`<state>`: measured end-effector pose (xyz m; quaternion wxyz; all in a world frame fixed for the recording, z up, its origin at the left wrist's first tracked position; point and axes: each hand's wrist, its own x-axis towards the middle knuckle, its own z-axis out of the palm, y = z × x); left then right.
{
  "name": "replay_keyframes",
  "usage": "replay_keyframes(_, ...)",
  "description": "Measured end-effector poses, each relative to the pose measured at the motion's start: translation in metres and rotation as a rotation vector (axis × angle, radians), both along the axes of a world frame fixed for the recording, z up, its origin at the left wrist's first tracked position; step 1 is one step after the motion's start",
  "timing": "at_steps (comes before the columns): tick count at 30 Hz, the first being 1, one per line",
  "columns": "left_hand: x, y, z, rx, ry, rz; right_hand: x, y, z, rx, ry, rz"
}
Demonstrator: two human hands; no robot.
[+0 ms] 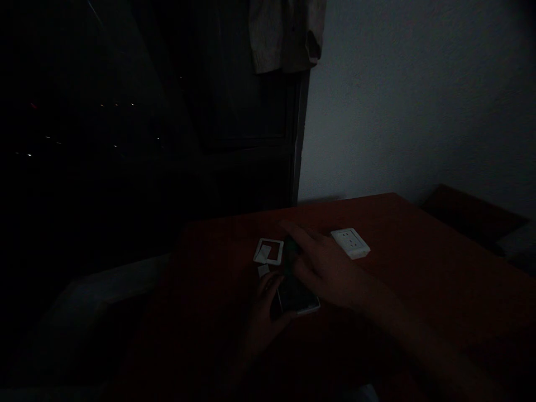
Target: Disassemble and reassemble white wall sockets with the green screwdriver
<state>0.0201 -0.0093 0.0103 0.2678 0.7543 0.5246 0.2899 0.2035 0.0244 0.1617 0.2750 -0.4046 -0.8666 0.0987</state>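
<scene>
The room is very dark. My left hand point(263, 312) grips the left edge of a dark phone-like slab point(298, 298) lying on the red table point(419, 268). My right hand point(322, 259) reaches across above the slab with fingers stretched out, its fingertips near a white square frame point(269, 250). A small white piece point(263, 271) lies just below the frame, beside my left fingers. A white wall socket point(350, 243) rests to the right of my right hand, apart from it.
A pale wall rises behind the table on the right, with a dark door or window frame point(251, 139) to its left. A light cloth point(287, 33) hangs at the top. A dark piece of furniture point(473, 215) stands at the far right.
</scene>
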Motion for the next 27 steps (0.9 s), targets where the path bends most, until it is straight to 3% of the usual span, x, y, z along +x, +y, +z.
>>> replay_keyframes(3,0.0006,-0.0004,0.0042,-0.001,-0.001,0.001,0.0001,-0.0001,-0.0013,-0.017,0.046,0.051)
replay_keyframes(8,0.0016,-0.0006,0.0064,-0.022,-0.001,0.005,-0.0024,0.0012,-0.0003,-0.008,-0.055,-0.108)
replay_keyframes(14,-0.0002,0.0004,0.0006,0.004,0.0,-0.009,-0.0013,-0.0025,0.0001,-0.062,0.036,0.022)
replay_keyframes(20,0.0003,0.0,0.0027,-0.003,-0.004,-0.01,-0.0052,-0.0002,-0.001,0.004,-0.08,-0.145)
replay_keyframes(24,-0.0001,-0.0006,0.003,-0.006,0.001,-0.009,-0.002,-0.0011,-0.0014,-0.019,0.048,0.005)
replay_keyframes(27,0.0004,-0.0004,0.002,0.009,-0.015,-0.004,-0.0027,-0.0013,0.0003,-0.024,0.023,-0.02)
